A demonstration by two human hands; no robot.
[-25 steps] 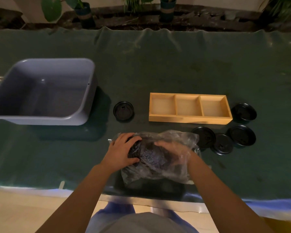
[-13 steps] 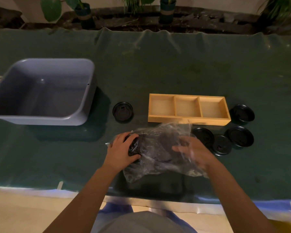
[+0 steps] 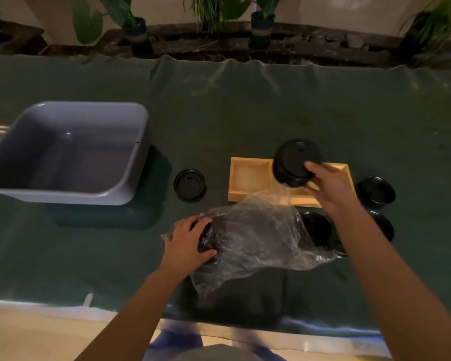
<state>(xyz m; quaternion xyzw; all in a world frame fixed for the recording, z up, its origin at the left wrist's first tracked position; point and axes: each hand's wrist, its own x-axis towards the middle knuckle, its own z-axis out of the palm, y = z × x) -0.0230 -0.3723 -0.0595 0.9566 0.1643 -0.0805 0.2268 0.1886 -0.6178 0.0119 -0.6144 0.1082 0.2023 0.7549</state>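
Observation:
A clear plastic bag (image 3: pixel 258 238) with dark lids inside lies on the green cloth near the table's front. My left hand (image 3: pixel 186 243) grips the bag's left end, fingers curled round the dark stack inside. My right hand (image 3: pixel 328 187) holds a black lid stack (image 3: pixel 294 162) in the air above the wooden three-compartment tray (image 3: pixel 248 175), thumb on its top. The tray's middle and right compartments are mostly hidden behind the lids and my hand.
A grey plastic tub (image 3: pixel 71 149) stands at the left. One black lid (image 3: pixel 189 184) lies between tub and tray. More black lids lie right of the tray (image 3: pixel 376 191) and by the bag (image 3: pixel 317 227). Potted plants line the far edge.
My right hand has come out of the bag and risen up and to the right with black lids, over the tray. The left hand keeps its grip on the bag.

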